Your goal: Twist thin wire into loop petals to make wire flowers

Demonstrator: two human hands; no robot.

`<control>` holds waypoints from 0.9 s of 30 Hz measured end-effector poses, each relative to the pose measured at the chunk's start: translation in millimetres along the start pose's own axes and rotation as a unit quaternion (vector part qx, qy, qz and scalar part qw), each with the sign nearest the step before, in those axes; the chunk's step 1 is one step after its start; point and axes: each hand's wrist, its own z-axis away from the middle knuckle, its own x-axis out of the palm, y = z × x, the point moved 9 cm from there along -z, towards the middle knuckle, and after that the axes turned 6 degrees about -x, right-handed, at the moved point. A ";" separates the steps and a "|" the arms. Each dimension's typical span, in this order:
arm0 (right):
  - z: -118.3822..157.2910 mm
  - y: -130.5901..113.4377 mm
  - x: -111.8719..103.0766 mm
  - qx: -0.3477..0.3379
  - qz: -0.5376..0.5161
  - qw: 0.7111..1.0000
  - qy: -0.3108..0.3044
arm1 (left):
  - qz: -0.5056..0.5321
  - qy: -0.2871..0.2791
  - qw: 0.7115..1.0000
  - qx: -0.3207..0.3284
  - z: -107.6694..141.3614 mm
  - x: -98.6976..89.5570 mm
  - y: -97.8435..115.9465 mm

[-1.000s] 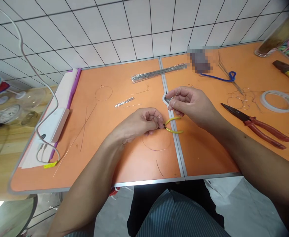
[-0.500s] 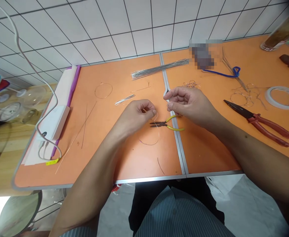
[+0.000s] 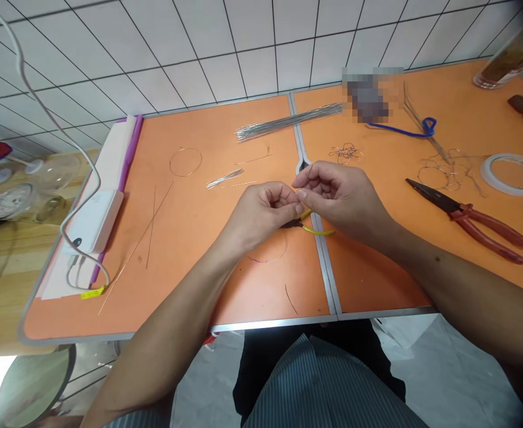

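My left hand (image 3: 265,211) and right hand (image 3: 341,190) meet over the bench (image 3: 190,238), fingertips nearly together. The fingers of each are narrowed to a pinch; I cannot tell what, if anything, is between them. A thin wire ring (image 3: 268,262) shows just below my left hand; whether I hold it is unclear. Yellow-handled pliers (image 3: 318,231) lie partly hidden beneath my hands. Red-handled pliers (image 3: 466,217) lie to the right, a wire tangle (image 3: 345,153) beyond my right hand.
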 end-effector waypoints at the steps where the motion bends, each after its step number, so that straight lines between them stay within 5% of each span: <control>1: -0.5 1.0 0.2 0.005 0.002 1.000 -0.006 | 0.005 0.002 1.000 -0.001 -1.3 0.6 -2.1; 6: -3.3 1.3 -7.8 -0.008 0.131 0.989 -0.070 | 0.030 0.046 0.998 0.008 -5.6 -14.3 3.7; 10: 7.2 8.3 -0.9 -0.044 0.327 0.923 -0.199 | 0.138 0.081 0.987 0.002 -9.5 -36.5 6.3; 14: 18.2 19.9 11.5 -0.052 0.397 0.873 -0.277 | 0.199 0.090 0.976 -0.016 -13.5 -47.2 0.1; 22: 22.5 25.7 10.1 0.063 0.404 0.869 -0.280 | 0.262 0.105 0.959 -0.027 -14.9 -53.8 -2.8; 27: 8.9 24.1 -10.7 0.078 0.416 0.885 -0.194 | 0.292 0.092 0.952 -0.027 -14.7 -53.4 -0.4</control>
